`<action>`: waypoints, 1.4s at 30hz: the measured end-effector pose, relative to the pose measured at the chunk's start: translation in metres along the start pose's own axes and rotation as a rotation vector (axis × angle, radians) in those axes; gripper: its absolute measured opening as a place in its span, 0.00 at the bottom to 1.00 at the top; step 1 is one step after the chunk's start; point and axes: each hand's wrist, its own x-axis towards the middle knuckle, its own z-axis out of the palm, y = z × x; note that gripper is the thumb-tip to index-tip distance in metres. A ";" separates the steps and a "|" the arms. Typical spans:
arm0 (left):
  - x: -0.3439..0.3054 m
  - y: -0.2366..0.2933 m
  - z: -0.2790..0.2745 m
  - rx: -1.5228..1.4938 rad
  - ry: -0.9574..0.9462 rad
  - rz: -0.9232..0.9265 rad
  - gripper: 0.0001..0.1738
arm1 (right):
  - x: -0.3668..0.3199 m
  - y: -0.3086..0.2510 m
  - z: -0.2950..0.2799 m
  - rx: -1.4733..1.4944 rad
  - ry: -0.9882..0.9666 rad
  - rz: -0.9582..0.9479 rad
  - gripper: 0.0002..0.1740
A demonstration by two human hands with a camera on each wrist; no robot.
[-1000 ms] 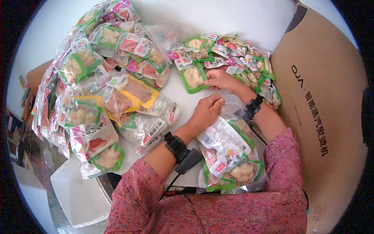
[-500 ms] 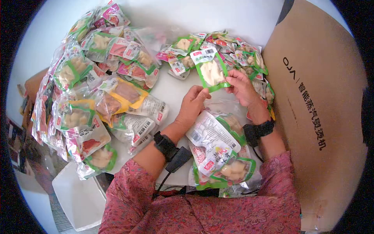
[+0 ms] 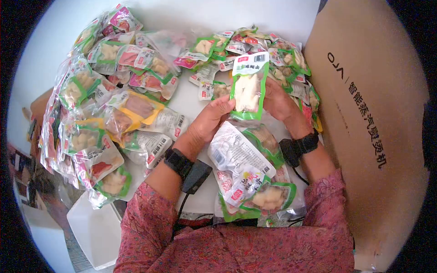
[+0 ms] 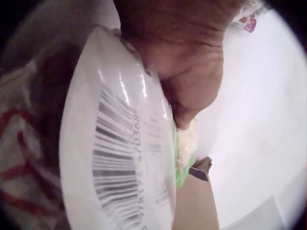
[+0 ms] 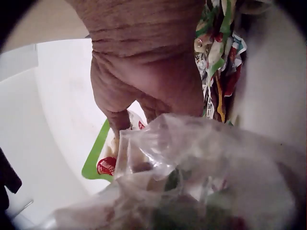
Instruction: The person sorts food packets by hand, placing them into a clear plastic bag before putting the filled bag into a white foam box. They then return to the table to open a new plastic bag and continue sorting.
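Observation:
Both hands hold one green-edged packet [image 3: 248, 88] with pale pieces showing through its window, raised above the table. The left hand [image 3: 212, 117] pinches its lower left edge, thumb on the front. The right hand [image 3: 281, 101] grips its right side, its fingers partly hidden behind the packet. Below them, near the person's body, lies a clear bag [image 3: 255, 170] filled with similar packets. In the left wrist view, the left hand [image 4: 180, 62] is beside a barcoded packet [image 4: 115, 158]. In the right wrist view, clear plastic [image 5: 216, 167] covers part of the scene below the right hand [image 5: 144, 67].
A large heap of bagged packets [image 3: 98, 98] covers the left side of the white table [image 3: 182, 13]. Loose packets [image 3: 291, 57] are piled at the back right. A tall cardboard box [image 3: 364, 113] stands at the right, and a white bin [image 3: 95, 232] at the lower left.
The right hand has lifted the packet from the edge of the loose pile towards the body. The left hand has taken hold of it, and the packet now stands more upright.

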 end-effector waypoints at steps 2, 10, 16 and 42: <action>0.002 -0.001 -0.006 -0.025 -0.081 -0.047 0.17 | -0.001 -0.003 0.004 0.082 -0.034 -0.008 0.26; 0.004 -0.015 -0.011 0.467 0.051 -0.004 0.21 | 0.003 -0.003 -0.002 -0.010 0.313 -0.084 0.18; 0.001 -0.005 0.005 0.065 0.087 -0.090 0.18 | 0.007 0.004 -0.011 -0.091 0.506 -0.185 0.14; 0.004 -0.011 -0.006 0.189 0.120 0.000 0.13 | 0.006 -0.003 -0.001 -0.150 0.536 -0.252 0.15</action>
